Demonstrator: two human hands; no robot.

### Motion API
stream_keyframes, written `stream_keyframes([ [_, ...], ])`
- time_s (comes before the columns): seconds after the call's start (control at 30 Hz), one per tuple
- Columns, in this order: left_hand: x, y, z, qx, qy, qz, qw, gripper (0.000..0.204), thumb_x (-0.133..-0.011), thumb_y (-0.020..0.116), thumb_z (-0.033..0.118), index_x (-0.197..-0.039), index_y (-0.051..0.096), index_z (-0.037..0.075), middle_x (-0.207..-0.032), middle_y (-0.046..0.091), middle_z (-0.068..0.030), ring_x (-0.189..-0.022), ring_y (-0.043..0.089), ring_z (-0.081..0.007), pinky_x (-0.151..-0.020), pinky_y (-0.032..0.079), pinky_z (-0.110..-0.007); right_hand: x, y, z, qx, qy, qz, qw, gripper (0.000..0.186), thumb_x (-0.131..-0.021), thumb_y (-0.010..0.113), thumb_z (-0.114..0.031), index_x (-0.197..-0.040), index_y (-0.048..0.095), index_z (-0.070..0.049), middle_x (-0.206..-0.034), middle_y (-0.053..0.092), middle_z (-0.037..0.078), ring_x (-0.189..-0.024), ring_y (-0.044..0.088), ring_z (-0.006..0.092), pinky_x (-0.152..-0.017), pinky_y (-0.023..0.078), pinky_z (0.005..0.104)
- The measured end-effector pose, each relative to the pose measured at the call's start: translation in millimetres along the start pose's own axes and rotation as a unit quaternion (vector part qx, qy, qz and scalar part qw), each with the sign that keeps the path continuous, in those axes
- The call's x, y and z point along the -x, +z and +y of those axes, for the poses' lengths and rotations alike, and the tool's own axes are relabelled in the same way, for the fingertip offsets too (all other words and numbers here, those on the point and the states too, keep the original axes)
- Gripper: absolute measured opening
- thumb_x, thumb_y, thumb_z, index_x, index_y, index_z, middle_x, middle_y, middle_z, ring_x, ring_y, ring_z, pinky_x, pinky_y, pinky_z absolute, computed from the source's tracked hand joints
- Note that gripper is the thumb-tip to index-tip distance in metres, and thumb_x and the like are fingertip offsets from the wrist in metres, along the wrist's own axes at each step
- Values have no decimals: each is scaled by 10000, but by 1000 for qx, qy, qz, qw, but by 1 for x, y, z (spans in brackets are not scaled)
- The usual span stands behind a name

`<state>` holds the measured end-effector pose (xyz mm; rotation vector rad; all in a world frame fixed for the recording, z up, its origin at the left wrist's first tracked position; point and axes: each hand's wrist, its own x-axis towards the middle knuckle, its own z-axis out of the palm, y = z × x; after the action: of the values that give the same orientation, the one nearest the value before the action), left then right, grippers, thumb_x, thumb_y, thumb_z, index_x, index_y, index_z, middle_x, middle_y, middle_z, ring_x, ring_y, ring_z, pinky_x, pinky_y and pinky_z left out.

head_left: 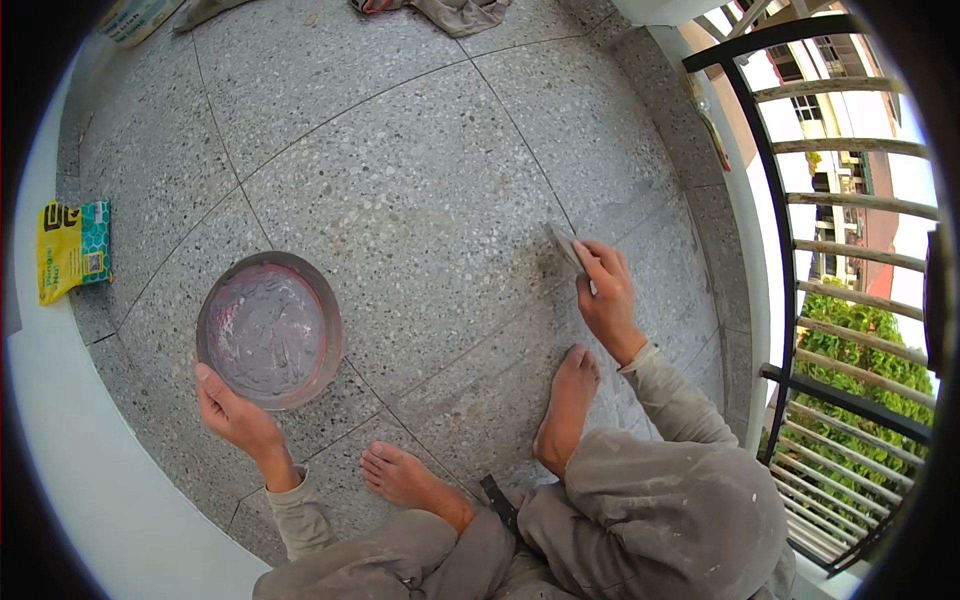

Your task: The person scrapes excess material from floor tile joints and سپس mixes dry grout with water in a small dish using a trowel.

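Observation:
My left hand point(235, 418) is closed on the near left rim of a round basin point(333, 330), thumb up along its side and the other fingers partly hidden. Thick grey paste point(265, 325), like grout, covers the basin's bottom, with pinkish streaks near the wall. In my right hand point(608, 300) is a thin, flat grey scraper point(566, 248), held on edge against or just over the floor tiles. Its exact kind is hard to make out. A damp, brownish smear point(545, 262) lies beside the scraper, near a tile joint.
Speckled grey tiles point(400, 180) with dark joints cover the floor. At the far left, a yellow and teal packet point(75, 250) leans by the white wall point(60, 430). A railing point(785, 230) runs along the right. Cloth point(465, 12) lies at the back; my bare feet point(405, 475) are close in front.

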<state>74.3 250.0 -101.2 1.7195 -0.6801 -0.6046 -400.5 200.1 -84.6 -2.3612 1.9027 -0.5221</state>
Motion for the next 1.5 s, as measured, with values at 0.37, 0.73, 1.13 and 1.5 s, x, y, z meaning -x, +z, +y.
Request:
stream_keyframes([
  [0.37, -2, 11, 10, -23, 13, 28, 999, 508, -1119, 432, 395, -1139, 669, -54, -1062, 695, -87, -922, 627, -146, -830, 509, -303, 6, -11, 32, 67, -10, -109, 992, 524, -766, 591, 68, -1280, 653, -3, -1070, 619, 100, -945, 590, 307, -804, 518, 404],
  [0.73, -2, -1, 4, -60, 3, 31, 998, 536, -1126, 404, 387, -1270, 643, -71, -1130, 696, -121, -972, 648, -168, -860, 526, -318, -7, -18, 60, 85, -105, -153, 979, 463, -830, 598, 52, -1286, 644, -9, -1053, 614, 104, -931, 581, 310, -832, 481, 401],
  [1.13, 11, 4, 17, -136, -6, -2, 991, 546, -1129, 404, 367, -1365, 591, -88, -1251, 677, -157, -1087, 636, -193, -960, 495, -331, -201, 24, 99, -40, -275, -174, 945, 430, -864, 592, 89, -1202, 722, -143, -1299, 682, 12, -1163, 606, 246, -999, 459, 406],
  [1.5, 63, -23, 63, -185, -9, 113, 976, 510, -1116, 454, 378, -1201, 663, -79, -1129, 692, -86, -976, 609, -143, -909, 488, -298, -198, 6, 141, -89, -411, -300, 856, 186, -857, 645, 25, -964, 709, -113, -1241, 738, 13, -1315, 591, 246, -1109, 411, 469],
])
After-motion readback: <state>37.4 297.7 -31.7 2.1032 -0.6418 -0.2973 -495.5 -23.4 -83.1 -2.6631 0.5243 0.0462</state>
